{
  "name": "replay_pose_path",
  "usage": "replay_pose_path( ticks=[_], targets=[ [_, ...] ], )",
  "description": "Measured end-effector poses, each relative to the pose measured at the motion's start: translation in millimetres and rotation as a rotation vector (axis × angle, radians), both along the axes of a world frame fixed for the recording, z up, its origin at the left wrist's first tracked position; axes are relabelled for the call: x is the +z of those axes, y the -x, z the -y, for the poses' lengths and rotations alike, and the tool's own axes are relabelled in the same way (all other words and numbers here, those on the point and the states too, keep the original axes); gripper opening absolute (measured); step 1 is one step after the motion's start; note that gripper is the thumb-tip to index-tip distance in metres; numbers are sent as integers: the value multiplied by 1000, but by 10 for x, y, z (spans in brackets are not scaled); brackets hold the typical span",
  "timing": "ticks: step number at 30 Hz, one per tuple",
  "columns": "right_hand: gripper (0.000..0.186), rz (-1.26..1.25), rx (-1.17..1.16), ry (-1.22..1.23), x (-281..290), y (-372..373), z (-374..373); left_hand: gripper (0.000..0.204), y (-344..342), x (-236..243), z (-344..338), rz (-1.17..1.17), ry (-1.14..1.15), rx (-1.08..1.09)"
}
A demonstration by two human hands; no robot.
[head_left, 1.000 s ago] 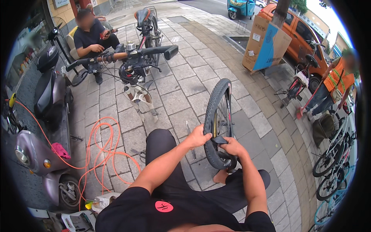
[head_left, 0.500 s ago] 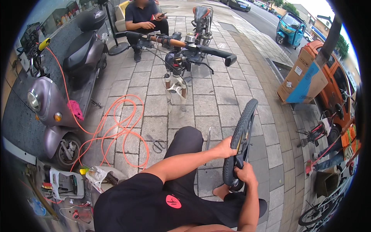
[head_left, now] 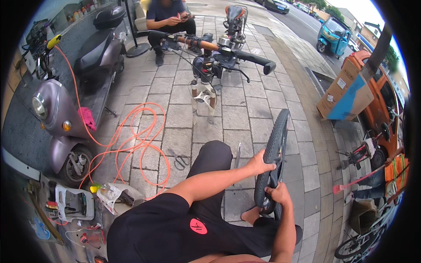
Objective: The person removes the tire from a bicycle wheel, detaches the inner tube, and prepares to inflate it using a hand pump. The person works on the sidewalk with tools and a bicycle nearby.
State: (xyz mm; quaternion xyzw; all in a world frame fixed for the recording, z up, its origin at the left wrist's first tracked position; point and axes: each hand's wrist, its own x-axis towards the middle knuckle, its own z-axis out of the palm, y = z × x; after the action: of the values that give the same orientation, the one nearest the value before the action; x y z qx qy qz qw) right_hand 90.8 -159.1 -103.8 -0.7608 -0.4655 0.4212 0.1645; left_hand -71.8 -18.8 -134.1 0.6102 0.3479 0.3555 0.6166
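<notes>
While the tyre (head_left: 272, 155) stands upright beside the knee, left hand (head_left: 258, 164) steadies its tread, fingers clenched on it; right hand (head_left: 277, 196) grasps its lower edge.

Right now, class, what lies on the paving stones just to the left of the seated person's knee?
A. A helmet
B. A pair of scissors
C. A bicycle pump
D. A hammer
B. A pair of scissors lies flat on the pavement beside the knee, near the loops of orange hose, while both hands grip the bicycle wheel on the other side.
</notes>
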Motion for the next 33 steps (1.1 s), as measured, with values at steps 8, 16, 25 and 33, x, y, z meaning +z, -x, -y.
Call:
replay_pose_path(
  ticks=[8, 16, 25, 33],
  targets=[
    [35, 123, -248, -183, -253, 142, -198, 43, -111, -113, -141, 155, 372, -3],
    [23, -146, -349, -333, -75, 457, -52, 52, -150, 221, -231, 152, 258, -282],
    [15, -422, -689, -475, -122, 454, -158, 82, -148, 192, 111, -242, -346, -22],
    [17, -311, -568, -466, -172, 413, -262, 61, -215, 156, 7, -280, -605, -77]
  ],
)
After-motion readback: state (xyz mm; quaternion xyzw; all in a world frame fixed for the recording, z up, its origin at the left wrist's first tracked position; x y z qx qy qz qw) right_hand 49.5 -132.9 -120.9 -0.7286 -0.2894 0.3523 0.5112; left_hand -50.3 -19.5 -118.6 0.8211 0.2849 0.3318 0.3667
